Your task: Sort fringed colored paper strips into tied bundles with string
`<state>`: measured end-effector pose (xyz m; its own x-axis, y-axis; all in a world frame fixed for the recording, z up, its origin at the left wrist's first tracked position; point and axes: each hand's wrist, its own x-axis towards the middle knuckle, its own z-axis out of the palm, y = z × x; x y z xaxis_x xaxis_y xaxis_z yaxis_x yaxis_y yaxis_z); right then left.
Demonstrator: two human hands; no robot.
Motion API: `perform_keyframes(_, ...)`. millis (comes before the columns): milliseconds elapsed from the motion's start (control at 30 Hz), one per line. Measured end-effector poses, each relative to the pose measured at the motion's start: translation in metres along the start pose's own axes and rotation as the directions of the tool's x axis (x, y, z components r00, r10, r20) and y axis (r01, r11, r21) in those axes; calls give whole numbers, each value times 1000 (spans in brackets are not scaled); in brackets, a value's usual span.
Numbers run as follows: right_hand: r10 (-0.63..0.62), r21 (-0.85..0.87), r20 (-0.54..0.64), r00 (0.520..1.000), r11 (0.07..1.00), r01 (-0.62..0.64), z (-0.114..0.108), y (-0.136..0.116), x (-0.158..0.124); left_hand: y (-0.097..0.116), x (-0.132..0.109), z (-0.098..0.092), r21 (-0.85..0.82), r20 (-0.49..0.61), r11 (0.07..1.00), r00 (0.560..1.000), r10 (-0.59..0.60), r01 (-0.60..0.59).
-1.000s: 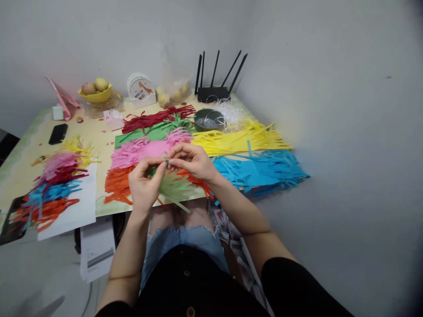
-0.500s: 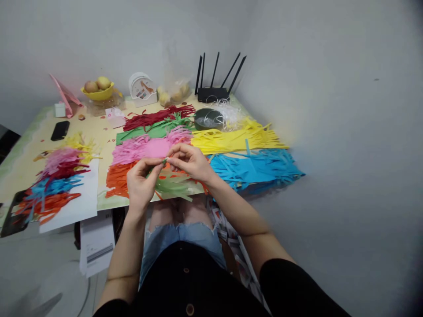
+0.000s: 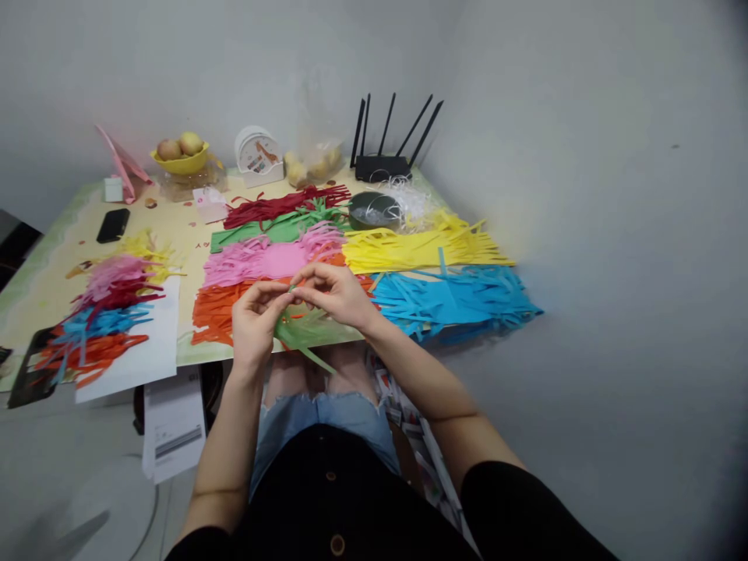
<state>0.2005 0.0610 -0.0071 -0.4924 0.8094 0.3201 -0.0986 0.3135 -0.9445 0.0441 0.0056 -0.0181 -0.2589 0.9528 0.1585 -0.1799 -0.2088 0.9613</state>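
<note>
A green paper tassel (image 3: 301, 331) hangs below my fingers, its thin strips fanning out over the table's front edge. My left hand (image 3: 257, 315) pinches its top end between thumb and forefinger. From the other side, my right hand (image 3: 333, 292) has its fingertips closed at the same spot, touching the left ones; the tiny part between them is hard to make out. Under and behind the hands lie fringed paper sheets: orange (image 3: 219, 312), pink (image 3: 280, 259), green (image 3: 251, 234) and dark red (image 3: 274, 209). To the right are yellow (image 3: 403, 249) and blue (image 3: 449, 300) ones.
At the left, finished-looking tassels (image 3: 114, 312) in several colours lie partly on a white sheet (image 3: 160, 343). A black phone (image 3: 113, 226), a yellow fruit bowl (image 3: 184, 164), a router (image 3: 382, 167) and a dark bowl (image 3: 374, 210) with white string (image 3: 412, 202) stand further back.
My right fingertips have drawn in closer against the left ones at the tassel's top. The green strips hang slightly lower, and the whole view has shifted a little.
</note>
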Motion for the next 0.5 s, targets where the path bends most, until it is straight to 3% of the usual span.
perform_keyframes(200, -13, -38, 52, 999, 999, 15, 2, -6, 2, -2, -2, -3, -96, -3, 994, 999, -52, 52)
perform_keyframes(367, -6, -121, 57, 998, 993, 13, 6, -11, 2, -2, -4, 0, -84, -54, 996, 998, -39, 35)
perform_keyframes(500, -77, -249, 18, 997, 965, 79, 8, -14, 3, -9, -2, -3, -127, -74, 991, 996, -53, 43)
